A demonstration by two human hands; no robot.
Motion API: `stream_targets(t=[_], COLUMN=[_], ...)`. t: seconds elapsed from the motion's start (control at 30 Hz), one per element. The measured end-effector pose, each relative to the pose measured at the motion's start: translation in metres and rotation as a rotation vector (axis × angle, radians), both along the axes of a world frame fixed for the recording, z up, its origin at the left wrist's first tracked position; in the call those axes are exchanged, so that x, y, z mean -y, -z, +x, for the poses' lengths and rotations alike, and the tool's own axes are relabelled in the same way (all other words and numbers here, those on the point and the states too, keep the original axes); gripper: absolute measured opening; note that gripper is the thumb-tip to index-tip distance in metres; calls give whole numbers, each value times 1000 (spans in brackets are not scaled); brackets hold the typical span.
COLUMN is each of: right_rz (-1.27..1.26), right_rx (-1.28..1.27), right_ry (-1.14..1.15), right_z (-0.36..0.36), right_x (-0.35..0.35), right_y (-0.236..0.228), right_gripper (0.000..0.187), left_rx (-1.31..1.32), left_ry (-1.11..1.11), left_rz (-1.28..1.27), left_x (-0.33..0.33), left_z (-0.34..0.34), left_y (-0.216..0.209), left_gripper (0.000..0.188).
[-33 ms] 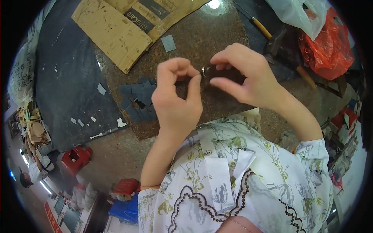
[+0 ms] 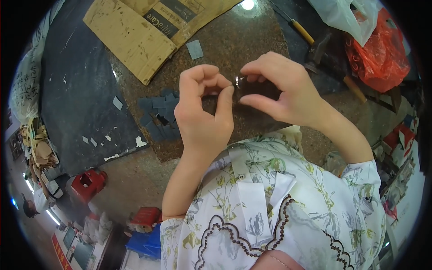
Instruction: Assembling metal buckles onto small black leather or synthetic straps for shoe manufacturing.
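Observation:
A small shiny metal ring-like piece [image 2: 237, 81] shows between my two hands, above the brown board; its exact kind is too small to tell. My left hand [image 2: 204, 103] is closed in a pinch at the piece's left side, thumb against forefinger. To its right, my right hand [image 2: 288, 90] has thumb and fingers apart, curved around the piece's right side without closing. Left of my left hand lies a loose pile of dark blue-grey flat pieces [image 2: 157, 112] on the board. One lighter grey rectangular piece [image 2: 195, 49] lies beyond my hands.
The speckled brown board [image 2: 265, 31] rests on a dark tabletop [image 2: 76, 90]. Flattened cardboard [image 2: 130, 40] covers its far left. At far right are a wooden-handled tool [image 2: 303, 32], a hammer-like tool [image 2: 353, 89] and a red plastic bag [image 2: 378, 54]. A red stool [image 2: 88, 184] stands at lower left.
My right hand has shifted slightly left, closer to the small metal piece, which shows a little more plainly. My left hand has barely moved and keeps its pinch.

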State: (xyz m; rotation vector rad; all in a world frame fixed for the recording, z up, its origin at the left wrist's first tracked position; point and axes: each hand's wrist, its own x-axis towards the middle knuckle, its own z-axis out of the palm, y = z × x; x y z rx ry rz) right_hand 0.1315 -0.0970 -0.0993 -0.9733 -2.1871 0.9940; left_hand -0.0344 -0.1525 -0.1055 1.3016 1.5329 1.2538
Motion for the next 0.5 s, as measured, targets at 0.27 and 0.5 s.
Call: stream_targets(t=[0.27, 0.5], right_rz=[-839, -627], right_rx=[-334, -195], right_ry=[35, 23], right_z=[-5, -5], right_x=[3, 10], right_y=[-4, -15], right_gripper=[11, 11], left_rx=[266, 347], left_ry=[119, 135], left_rz=[-90, -214], left_x=[-1, -1], left_z=[-5, -7], left_y=[-15, -26], left_gripper=[36, 37])
